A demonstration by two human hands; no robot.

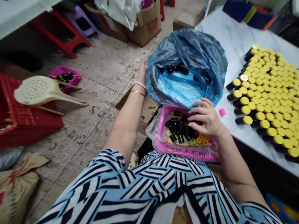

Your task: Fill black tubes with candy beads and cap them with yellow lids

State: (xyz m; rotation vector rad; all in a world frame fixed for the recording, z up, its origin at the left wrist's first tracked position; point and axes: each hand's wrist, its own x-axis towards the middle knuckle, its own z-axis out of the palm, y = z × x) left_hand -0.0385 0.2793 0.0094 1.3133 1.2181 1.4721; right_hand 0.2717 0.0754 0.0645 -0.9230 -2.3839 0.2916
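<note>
A blue plastic bag (187, 67) with its mouth open toward me has several small black cylinders (179, 69) inside. My left hand (143, 70) is against the bag's left outer side, its fingers mostly hidden behind the plastic. Below the bag, a pink basket (177, 151) lined with clear plastic sits at my lap. Loose black tubes (179, 129), tiny coloured beads (173, 140) and yellow ring-like pieces (202, 140) lie in it. My right hand (205, 119) is over the basket's right part at the bag's near edge, fingers spread, with nothing visible held.
On the marble-patterned table (219, 28) at right stand dense rows of black tubes with yellow caps (268, 90). Near them lies a small pink piece (222, 112). To the left are a red crate (28, 124), a cream stool (37, 90) and a red stool (67, 43). Cardboard boxes (144, 29) stand behind.
</note>
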